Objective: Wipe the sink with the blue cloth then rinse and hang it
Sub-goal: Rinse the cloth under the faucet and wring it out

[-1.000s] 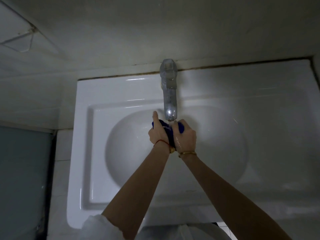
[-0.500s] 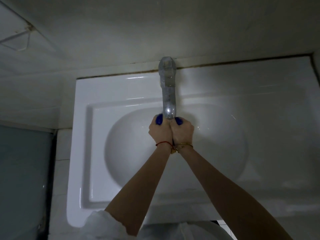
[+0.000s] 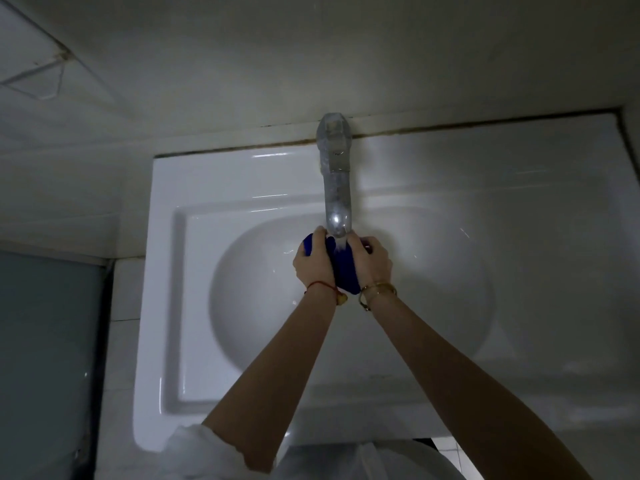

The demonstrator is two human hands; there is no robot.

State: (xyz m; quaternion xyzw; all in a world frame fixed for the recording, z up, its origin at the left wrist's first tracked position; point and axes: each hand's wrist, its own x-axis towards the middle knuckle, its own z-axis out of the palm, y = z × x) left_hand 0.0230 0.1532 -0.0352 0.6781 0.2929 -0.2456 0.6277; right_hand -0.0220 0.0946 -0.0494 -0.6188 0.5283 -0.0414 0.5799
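The blue cloth (image 3: 344,271) is bunched between both my hands, just under the spout of the chrome tap (image 3: 336,188). Water runs from the spout onto the cloth. My left hand (image 3: 313,263) grips the cloth's left side, with a fold showing past its fingers. My right hand (image 3: 372,263) grips the right side. Both hands hover over the round bowl of the white sink (image 3: 242,306). Most of the cloth is hidden inside my fists.
The sink's flat white counter (image 3: 519,174) stretches to the right and meets the wall behind the tap. A tiled ledge (image 3: 124,289) and a grey panel (image 3: 45,358) lie to the left. My white top (image 3: 346,459) shows at the bottom edge.
My hands went from loosely holding the cloth to squeezing it tight together, and now they have spread slightly apart, showing more blue cloth between them under the running water.
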